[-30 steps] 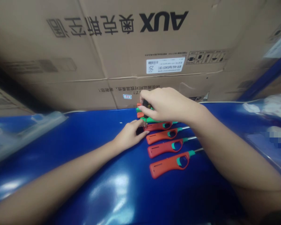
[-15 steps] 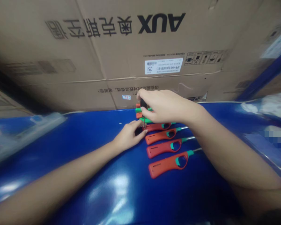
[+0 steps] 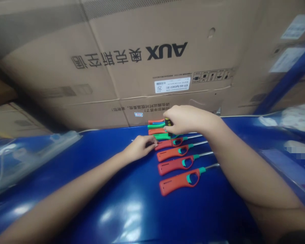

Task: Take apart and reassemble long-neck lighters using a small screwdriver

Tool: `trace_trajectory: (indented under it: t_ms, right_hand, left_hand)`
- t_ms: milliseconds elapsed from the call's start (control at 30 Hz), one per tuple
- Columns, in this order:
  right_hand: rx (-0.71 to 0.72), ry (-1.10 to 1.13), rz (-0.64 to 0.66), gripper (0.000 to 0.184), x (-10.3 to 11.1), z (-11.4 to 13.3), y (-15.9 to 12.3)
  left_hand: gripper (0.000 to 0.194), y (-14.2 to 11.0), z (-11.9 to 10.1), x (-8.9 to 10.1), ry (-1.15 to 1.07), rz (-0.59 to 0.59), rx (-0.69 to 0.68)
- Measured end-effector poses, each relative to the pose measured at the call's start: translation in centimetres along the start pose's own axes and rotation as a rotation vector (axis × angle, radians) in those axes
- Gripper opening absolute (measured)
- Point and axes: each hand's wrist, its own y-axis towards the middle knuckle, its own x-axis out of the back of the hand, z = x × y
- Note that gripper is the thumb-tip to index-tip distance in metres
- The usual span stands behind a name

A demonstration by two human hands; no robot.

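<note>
Since the earlier frame, the right hand (image 3: 181,118) has shifted rightward with its screwdriver (image 3: 169,123), whose shaft now points down by the trigger guard of a red utility lighter (image 3: 164,144) rather than at its butt end; the whole view has tilted upward as well. Right fingers close around the black-and-yellow handle; whether the tip touches the lighter is too small to tell. The left hand (image 3: 138,148) stays at the lighter's butt, thumb and fingers drawn narrow and holding that end. The lighter lies flat, running right from the left fingertips and passing below the right fingers. Just beyond it from the left fingertips is a green utility lighter (image 3: 160,137), with more green and orange lighters farther off. Nearer the wearer than the left fingertips lie an orange lighter (image 3: 167,155), a second red one (image 3: 170,166) and an orange-red one (image 3: 174,183), side by side and apart. Beneath the fingers spreads a glossy blue tabletop (image 3: 96,189); past them stands an AUX carton (image 3: 142,27), its lettering upside down.
</note>
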Motion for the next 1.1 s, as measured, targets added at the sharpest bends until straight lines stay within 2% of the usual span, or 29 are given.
trace_trajectory:
  t_ms: [233,400,533,667,767,900,1000,1100]
  right_hand:
    - [-0.045,-0.005,0.037,0.023,0.7,-0.5,-0.6]
    - [-0.037,0.014,0.069,0.024,0.7,-0.7,-0.8]
    - [-0.019,0.017,-0.001,0.025,0.8,-0.8,-0.9]
    - [-0.002,0.033,-0.1,0.028,0.9,-1.0,-0.9]
    - [-0.004,0.068,-0.187,0.027,0.4,-0.9,-0.4]
    - [0.016,0.098,-0.32,0.025,-1.4,-0.3,1.2]
    - [0.039,0.124,-0.36,0.027,-3.0,0.3,2.5]
    - [0.059,0.171,-0.386,0.03,-4.2,0.6,3.2]
  left_hand:
    - [0.009,1.0,-0.8,1.7,0.154,0.144,-0.111]
    - [0.022,1.7,-1.4,2.0,0.493,0.195,-0.19]
    - [0.026,1.9,-1.7,1.6,0.53,0.171,-0.166]
    - [0.028,2.1,-1.3,2.6,0.48,0.055,-0.066]
    - [0.03,1.9,0.3,4.5,0.425,-0.05,0.039]
    - [0.026,0.5,4.2,6.2,0.349,-0.114,0.173]
    - [0.026,-1.0,6.8,6.3,0.287,-0.135,0.259]
    - [0.027,-2.5,8.1,5.8,0.216,-0.134,0.306]
